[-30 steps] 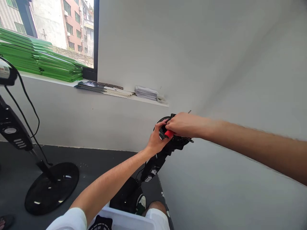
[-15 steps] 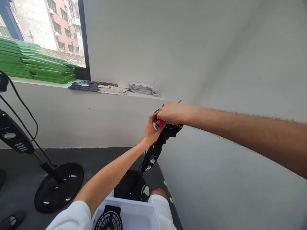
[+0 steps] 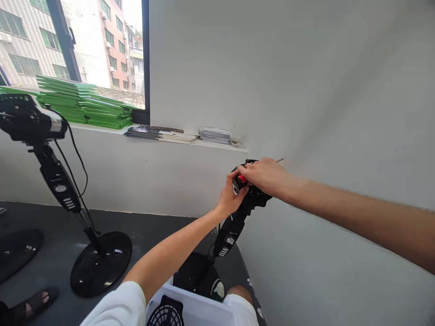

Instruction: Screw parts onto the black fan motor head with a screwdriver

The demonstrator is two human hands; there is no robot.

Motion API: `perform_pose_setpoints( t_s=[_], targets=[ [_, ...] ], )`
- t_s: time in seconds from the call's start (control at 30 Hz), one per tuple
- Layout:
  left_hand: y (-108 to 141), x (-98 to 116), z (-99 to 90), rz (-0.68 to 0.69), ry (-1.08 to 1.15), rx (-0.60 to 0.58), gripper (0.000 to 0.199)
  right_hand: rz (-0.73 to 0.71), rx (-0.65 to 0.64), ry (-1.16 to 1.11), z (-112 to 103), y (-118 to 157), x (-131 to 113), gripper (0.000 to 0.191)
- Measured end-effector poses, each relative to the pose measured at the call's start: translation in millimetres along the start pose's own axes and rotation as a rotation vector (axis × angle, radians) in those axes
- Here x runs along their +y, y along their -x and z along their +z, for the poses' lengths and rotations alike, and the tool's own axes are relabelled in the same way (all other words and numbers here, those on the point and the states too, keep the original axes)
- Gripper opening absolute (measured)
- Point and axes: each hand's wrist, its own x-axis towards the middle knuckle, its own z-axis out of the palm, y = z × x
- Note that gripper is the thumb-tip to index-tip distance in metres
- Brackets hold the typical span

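black fan motor head [image 3: 253, 197], red-handled tool [image 3: 242, 179], tilted stand [image 3: 231, 233]

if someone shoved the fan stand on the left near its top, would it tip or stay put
The fan stand would probably sway before tipping: its motor head sits high on a thin, leaning pole, so it looks top-heavy. The wide round base lies flat on the floor and likely resists. Its glossy base might slide instead.

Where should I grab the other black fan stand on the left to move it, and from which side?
Grip the fan stand's slanted column just below its control panel, coming from the right, the side away from the hanging power cord. The column is slim and bare there. The motor head on top looks heavy, so I'd steady the round base too.
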Motion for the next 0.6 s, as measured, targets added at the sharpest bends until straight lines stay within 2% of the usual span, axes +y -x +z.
perform_pose_setpoints(
  t_s=[0.1,0.17,0.23,0.27,0.33,0.37,0.47,0.5,0.53,0.6],
  targets=[
    [-4.7,8.3,-5.6,0.033,-0.02,-0.071,0.059,0.052,0.017,-0.002,2.2,-0.4,0.1,0.023],
    [5.3,18.8,-20.1,0.06,-0.043,-0.135,0.059,0.058,0.024,-0.017,2.1,-0.9,0.9,0.018],
    [36.5,28.4,-49.6,0.054,-0.087,-0.185,0.052,0.059,0.033,-0.03,0.7,-0.6,1.6,0.017],
    [60.7,30.8,-71.5,0.016,-0.132,-0.211,0.047,0.057,0.038,-0.035,-0.3,0.0,1.7,0.019],
    [121.9,29.8,-130.8,-0.119,-0.288,-0.217,0.035,0.053,0.045,-0.045,-2.5,1.7,1.5,0.022],
    [155.3,27.4,-167.8,-0.213,-0.386,-0.136,0.034,0.054,0.047,-0.052,-3.5,2.6,1.3,0.023],
    [242.0,27.8,-296.3,-0.46,-0.782,0.258,0.038,0.067,0.064,-0.079,-4.9,4.7,0.7,0.022],
    [260.4,34.7,-339.9,-0.513,-0.972,0.362,0.037,0.072,0.072,-0.087,-4.7,5.0,0.9,0.023],
    [271.7,46.1,-381.0,-0.526,-1.164,0.397,0.038,0.074,0.081,-0.095,-4.1,5.0,1.2,0.023],
    [272.0,79.6,-450.9,-0.475,-1.464,0.379,0.042,0.073,0.095,-0.108,-1.6,4.5,2.5,0.025]
  ],
)
